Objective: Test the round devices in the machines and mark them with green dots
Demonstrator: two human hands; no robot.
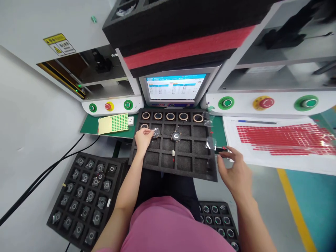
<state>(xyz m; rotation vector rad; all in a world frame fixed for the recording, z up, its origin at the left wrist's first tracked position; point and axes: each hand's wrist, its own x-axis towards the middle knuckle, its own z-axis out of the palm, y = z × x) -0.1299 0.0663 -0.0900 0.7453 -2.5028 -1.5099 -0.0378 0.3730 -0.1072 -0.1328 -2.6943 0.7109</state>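
My left hand [144, 138] is closed in a pinch at a round watch body [155, 133] with clear film on it, over the black foam tray [169, 168]. In a nearby compartment rests another round watch body [176, 135], back side up. Past the tray's right edge is my right hand [235, 169], its thumb and fingers curled close together. A thin pale strip with a red end [224, 147] lies at its fingertips; what they grip is too small to make out. Pieces of clear film [210, 142] cling to the tray's right rim.
Several round watch faces [170, 116] fill the tray's back row. Behind stands a lit monitor [175, 87] between two machines with buttons. Red sticker sheets [283, 138] and a pen [257, 122] lie right, a green-dot sheet [119, 123] left. Filled trays [85, 189] sit lower left and below.
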